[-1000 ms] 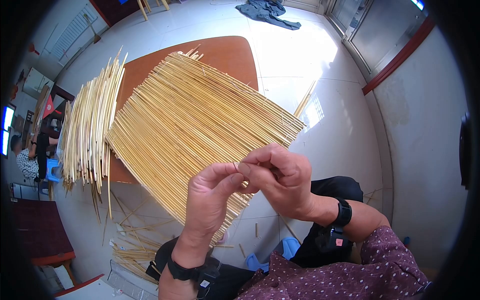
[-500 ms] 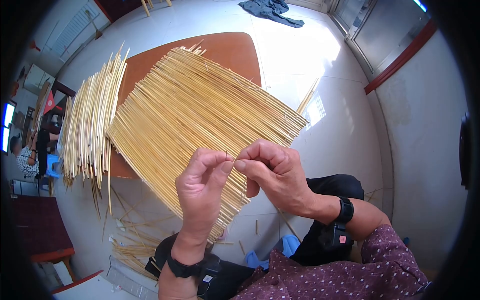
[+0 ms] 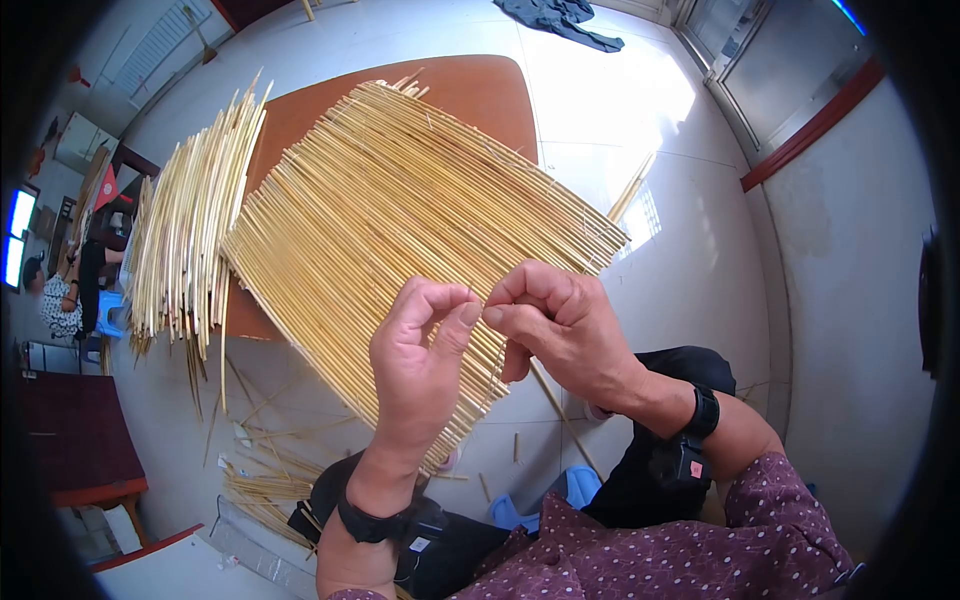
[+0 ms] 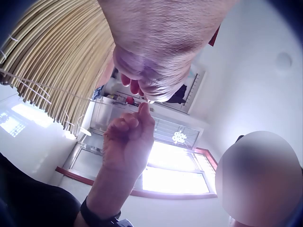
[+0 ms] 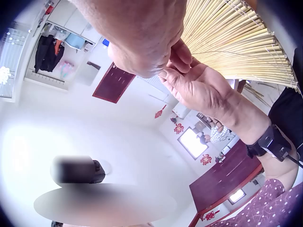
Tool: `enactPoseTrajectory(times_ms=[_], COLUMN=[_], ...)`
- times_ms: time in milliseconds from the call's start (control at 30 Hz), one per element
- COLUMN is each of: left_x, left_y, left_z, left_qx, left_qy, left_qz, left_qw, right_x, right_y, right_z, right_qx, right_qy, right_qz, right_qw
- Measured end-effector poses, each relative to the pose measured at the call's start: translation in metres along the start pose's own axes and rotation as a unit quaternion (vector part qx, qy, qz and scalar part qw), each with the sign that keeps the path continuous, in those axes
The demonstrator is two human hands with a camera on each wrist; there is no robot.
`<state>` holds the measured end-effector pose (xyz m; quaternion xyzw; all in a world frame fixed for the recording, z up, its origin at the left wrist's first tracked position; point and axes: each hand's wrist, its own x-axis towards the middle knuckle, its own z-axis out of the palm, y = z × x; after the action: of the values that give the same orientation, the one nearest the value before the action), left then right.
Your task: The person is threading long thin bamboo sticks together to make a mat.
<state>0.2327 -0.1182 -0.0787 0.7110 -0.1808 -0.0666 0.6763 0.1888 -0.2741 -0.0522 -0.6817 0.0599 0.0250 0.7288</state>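
Note:
Above the near end of a reed mat (image 3: 400,200), both hands meet fingertip to fingertip. My left hand (image 3: 412,365) pinches a thin dark needle (image 3: 471,289) between thumb and forefinger, its tip poking up. Close against it, my right hand (image 3: 560,325) pinches with thumb and forefinger, other fingers curled; what lies in that pinch is largely hidden, though a thin thread (image 4: 71,94) runs from the mat towards the hands in the left wrist view. The mat's reeds lie side by side, bound by cords near the edges.
Under the mat is a brown table (image 3: 470,90). A thick pile of loose reeds (image 3: 190,220) lies at its left, with scattered offcuts (image 3: 270,490) on the floor. A blue stool (image 3: 510,512) stands by my legs. Another person (image 3: 60,305) sits far left.
Both hands have risen slightly, staying close together. The fingertips, overlapping a second ago, are now just side by side, and the needle tip shows above the left fingers. The head view has shifted slightly.

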Motion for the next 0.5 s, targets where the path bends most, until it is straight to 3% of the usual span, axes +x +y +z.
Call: enactPoseTrajectory(times_ms=[33,100,167,300,500], left_x=[0.000,0.001,0.001,-0.006,-0.005], left_y=[0.002,0.007,0.001,0.002,0.007], left_z=[0.000,0.000,0.003,0.010,0.014], left_qx=[-0.001,-0.137,-0.162,-0.249,-0.273], left_qy=[-0.001,0.041,0.043,-0.015,-0.036], left_qz=[-0.001,-0.105,-0.083,-0.129,-0.146], left_qw=[1.000,0.984,0.982,0.960,0.950], right_x=[0.000,-0.002,-0.002,-0.003,-0.008], right_y=[0.001,0.003,0.005,0.005,0.005], right_z=[-0.001,-0.003,0.000,-0.001,0.002], right_qx=[0.000,0.025,0.071,0.139,0.001], right_qy=[0.001,0.021,0.042,0.050,0.084], right_qz=[0.001,-0.003,-0.016,-0.076,-0.128], right_qw=[1.000,0.999,0.996,0.986,0.988])
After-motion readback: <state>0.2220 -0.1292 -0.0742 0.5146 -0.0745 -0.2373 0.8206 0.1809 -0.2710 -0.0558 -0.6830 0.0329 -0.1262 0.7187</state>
